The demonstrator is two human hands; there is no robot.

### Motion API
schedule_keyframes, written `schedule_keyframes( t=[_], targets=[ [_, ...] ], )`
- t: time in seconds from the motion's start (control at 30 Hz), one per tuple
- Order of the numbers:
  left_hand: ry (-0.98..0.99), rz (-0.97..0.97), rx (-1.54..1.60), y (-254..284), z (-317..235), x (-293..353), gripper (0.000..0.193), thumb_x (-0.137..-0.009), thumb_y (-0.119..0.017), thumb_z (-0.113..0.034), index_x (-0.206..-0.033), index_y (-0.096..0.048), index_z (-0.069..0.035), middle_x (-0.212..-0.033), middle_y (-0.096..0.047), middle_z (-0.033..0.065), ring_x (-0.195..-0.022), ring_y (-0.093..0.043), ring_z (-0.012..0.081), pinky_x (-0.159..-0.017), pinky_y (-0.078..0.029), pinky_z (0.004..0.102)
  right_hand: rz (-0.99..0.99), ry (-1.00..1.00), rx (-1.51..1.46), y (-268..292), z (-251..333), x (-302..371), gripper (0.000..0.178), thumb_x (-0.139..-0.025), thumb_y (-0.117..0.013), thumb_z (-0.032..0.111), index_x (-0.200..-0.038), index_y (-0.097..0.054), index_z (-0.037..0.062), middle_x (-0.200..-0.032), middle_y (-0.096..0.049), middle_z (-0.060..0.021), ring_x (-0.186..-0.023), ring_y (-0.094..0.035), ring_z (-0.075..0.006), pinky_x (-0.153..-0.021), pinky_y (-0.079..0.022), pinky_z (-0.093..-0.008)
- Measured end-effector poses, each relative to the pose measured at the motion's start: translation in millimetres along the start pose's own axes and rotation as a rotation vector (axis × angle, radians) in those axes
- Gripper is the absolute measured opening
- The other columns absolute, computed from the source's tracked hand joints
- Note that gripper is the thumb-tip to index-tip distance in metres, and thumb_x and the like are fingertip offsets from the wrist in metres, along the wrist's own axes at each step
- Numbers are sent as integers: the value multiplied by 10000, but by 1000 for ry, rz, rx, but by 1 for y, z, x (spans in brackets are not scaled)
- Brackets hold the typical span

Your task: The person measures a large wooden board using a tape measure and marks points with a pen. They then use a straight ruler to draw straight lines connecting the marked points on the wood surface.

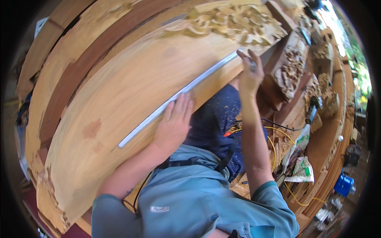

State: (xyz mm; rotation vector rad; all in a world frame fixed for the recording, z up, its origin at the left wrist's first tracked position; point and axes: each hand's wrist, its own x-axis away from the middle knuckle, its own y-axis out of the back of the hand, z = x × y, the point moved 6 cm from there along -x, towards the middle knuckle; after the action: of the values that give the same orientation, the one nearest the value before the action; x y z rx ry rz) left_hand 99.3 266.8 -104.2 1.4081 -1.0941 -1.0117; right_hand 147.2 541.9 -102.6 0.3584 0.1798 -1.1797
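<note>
No text is clearly legible; the shirt (186, 198) bears a small pale label (159, 209).

Silver metal straightedge (202, 77), laid diagonally on curved wooden panel (123, 91); carved scrollwork (234, 22) above. Left hand (174, 123) flat, fingertips at straightedge; right hand (252, 69) at upper end.
</note>
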Motion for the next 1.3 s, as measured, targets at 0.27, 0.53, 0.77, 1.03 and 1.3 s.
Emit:
schedule_keyframes(
  t=[0.27,0.53,0.77,1.03,1.3],
  targets=[
    [-18,43,-86,-10,-4,5,648,-981,-514,-255,-1520,-381,79,-1565,-433,221,-1498,-347,331,-1228,-279,462,741,-368,-314,-72,86,118,161,-971,-633,53,-1043,-736,-47,-881,-742,-77,-817,-672,-127,-741,-522,-262],
    [-67,76,-127,-35,-7,14,557,-1010,-469,-269,-1489,-480,15,-1534,-481,173,-1456,-398,322,-1230,-263,507,809,-46,-129,-93,96,130,132,-856,-757,107,-949,-761,12,-870,-716,-92,-850,-651,-210,-738,-503,-330],
    [-88,157,-195,-32,-8,13,562,-988,-485,-239,-1477,-499,38,-1556,-458,205,-1489,-367,329,-1242,-245,519,758,20,-62,-91,100,126,115,-842,-760,105,-921,-761,23,-847,-718,-113,-871,-661,-276,-755,-522,-366],
    [-14,11,-151,-7,-4,-2,736,-904,-621,-310,-1523,-433,42,-1598,-402,218,-1519,-310,345,-1230,-260,473,571,-77,111,-59,65,82,128,-899,-717,96,-974,-746,-4,-850,-731,-132,-815,-714,-239,-731,-543,-328],
    [-18,4,-17,-6,-4,-4,878,-815,-776,-368,-1496,-446,78,-1599,-369,264,-1515,-290,400,-1199,-283,502,386,-202,163,-38,43,55,160,-937,-676,141,-975,-767,15,-799,-751,-33,-764,-683,-84,-711,-521,-235]
  ],
)
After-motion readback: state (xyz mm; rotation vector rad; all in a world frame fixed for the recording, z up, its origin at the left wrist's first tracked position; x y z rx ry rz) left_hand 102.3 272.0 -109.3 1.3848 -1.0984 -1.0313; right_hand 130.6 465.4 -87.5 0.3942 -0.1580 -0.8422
